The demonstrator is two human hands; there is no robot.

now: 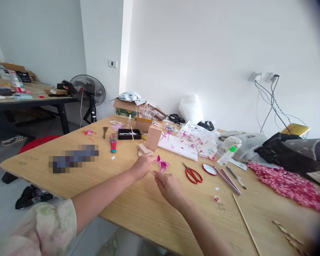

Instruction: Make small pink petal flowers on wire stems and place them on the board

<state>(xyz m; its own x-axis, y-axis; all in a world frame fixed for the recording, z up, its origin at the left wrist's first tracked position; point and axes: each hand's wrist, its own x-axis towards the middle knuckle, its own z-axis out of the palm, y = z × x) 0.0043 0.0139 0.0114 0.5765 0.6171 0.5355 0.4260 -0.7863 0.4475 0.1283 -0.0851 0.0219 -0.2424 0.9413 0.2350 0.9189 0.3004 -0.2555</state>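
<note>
Near the table's middle, my left hand [144, 165] is closed in a pinch, its fingertips at the edge of a magenta flower [163, 164] with thin petals. My right hand [168, 185] is also closed, just below the flower, pinching something too small to make out. Behind my left hand stands an upright tan board [153, 138], with a small tan block [145, 149] at its foot. Red-handled scissors [193, 175] lie to the right of the flower. Farther back, several pink flower sprigs [188, 135] rest on a white cloth [176, 147].
A round mirror [209, 169], mauve tweezers-like strips [227, 181], a wooden stick [245, 224] and a pink bead-like heap [288, 185] lie rightward. A black tray [129, 134], a red-blue brush [113, 143] and a cardboard box [125, 108] are at back left. A fan [89, 90] stands beyond.
</note>
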